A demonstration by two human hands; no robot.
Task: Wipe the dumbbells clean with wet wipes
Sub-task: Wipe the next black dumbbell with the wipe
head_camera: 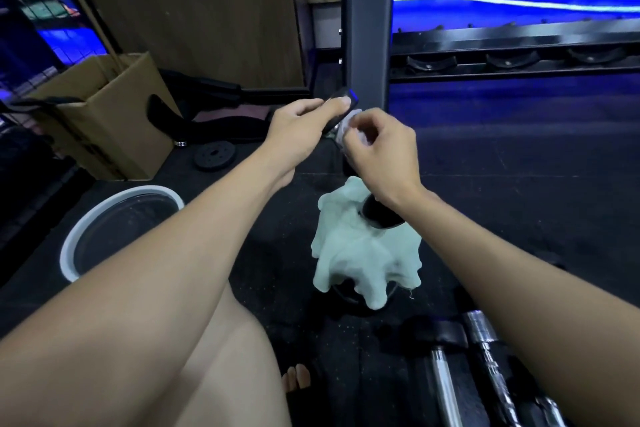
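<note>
Gripping dumbbell (341, 99): left hand (298, 130); right hand (382, 149) pinching wipe (346, 130).

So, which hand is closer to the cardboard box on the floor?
The left hand. It grips one end of the dumbbell, on the side where the cardboard box stands. The right hand, pinching a wipe, is farther from it.

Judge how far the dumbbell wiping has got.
Done: nothing provably clean. In hand: the left hand steadies the black upright dumbbell, whose lower end shows above the pale green cloth; the right hand rubs a white wipe on it. Left: the chrome-handled dumbbells on the floor.
</note>
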